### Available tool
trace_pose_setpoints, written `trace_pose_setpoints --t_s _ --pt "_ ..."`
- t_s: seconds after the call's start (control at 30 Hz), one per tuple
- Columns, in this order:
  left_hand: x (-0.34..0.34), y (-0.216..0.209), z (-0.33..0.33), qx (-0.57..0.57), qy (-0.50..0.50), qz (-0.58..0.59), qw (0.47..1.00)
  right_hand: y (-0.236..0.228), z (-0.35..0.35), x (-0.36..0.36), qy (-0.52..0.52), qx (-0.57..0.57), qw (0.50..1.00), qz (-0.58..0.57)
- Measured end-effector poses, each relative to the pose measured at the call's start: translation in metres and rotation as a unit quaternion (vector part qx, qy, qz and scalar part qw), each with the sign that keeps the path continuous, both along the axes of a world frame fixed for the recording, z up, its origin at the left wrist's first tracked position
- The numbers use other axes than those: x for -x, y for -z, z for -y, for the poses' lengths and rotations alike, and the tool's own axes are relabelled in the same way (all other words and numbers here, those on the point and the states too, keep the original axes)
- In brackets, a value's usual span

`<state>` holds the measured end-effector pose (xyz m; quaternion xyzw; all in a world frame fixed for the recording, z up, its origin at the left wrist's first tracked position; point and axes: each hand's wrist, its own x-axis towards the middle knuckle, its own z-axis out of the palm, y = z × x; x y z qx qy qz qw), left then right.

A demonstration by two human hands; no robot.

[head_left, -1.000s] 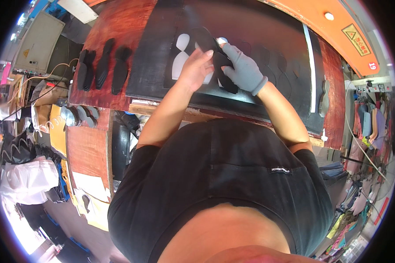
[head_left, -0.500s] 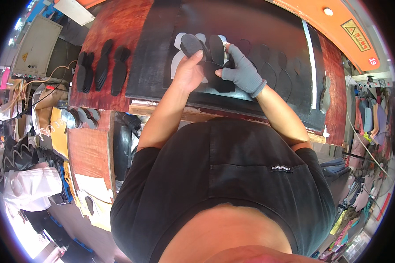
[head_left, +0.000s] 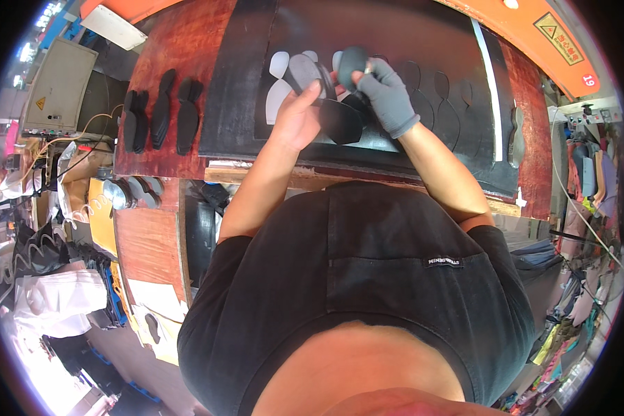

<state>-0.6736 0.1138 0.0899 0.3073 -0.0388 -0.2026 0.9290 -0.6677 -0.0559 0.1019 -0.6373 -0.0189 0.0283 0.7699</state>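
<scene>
My bare left hand (head_left: 298,119) is closed round a small bunch of dark insole-shaped pieces (head_left: 306,73), thumb on top. My right hand (head_left: 388,100), in a grey glove with bare fingertips, pinches another dark insole piece (head_left: 354,64) just right of them. A wide black piece (head_left: 341,123) hangs below, between the two hands; which hand bears it I cannot tell. Under them lies a black sheet (head_left: 236,104) with several insole outlines (head_left: 446,104) cut in it on the right. White insole-shaped patches (head_left: 278,97) show beside my left hand.
Several stacks of black insole pieces (head_left: 162,114) lie on the red board (head_left: 208,41) to the left. A pale strip (head_left: 489,90) runs along the sheet's right side. An orange machine beam (head_left: 534,41) spans the far edge. A grey metal box (head_left: 61,87) stands far left.
My right hand has lifted a dark insole piece up and slightly right, turning it. The pieces in my left hand have tilted, and more of the white patches shows.
</scene>
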Motion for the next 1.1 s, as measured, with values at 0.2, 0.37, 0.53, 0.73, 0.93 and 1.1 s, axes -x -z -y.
trace_pose_setpoints --t_s 0.2,0.37,0.53,0.73,0.93,1.1 --pt "-0.003 -0.007 0.012 -0.039 -0.119 0.076 0.989 -0.005 -0.011 0.001 -0.049 0.203 0.969 0.135" --pt "-0.004 -0.015 0.016 0.017 -0.207 -0.066 0.976 0.001 -0.016 0.023 -0.047 0.345 0.926 0.148" --pt "-0.022 -0.001 0.002 -0.016 -0.256 0.032 0.966 0.001 -0.004 0.014 -0.053 0.456 0.850 0.258" --pt "-0.045 0.055 -0.006 -0.405 -0.295 0.182 0.846 0.020 -0.008 0.004 -0.108 0.623 0.712 0.304" --pt "-0.042 0.088 0.002 -0.446 -0.405 0.216 0.769 0.032 -0.007 0.010 -0.047 0.604 0.748 0.270" --pt "-0.057 0.071 0.000 -0.480 -0.331 0.191 0.790 0.021 0.000 -0.001 -0.141 0.603 0.763 0.186"
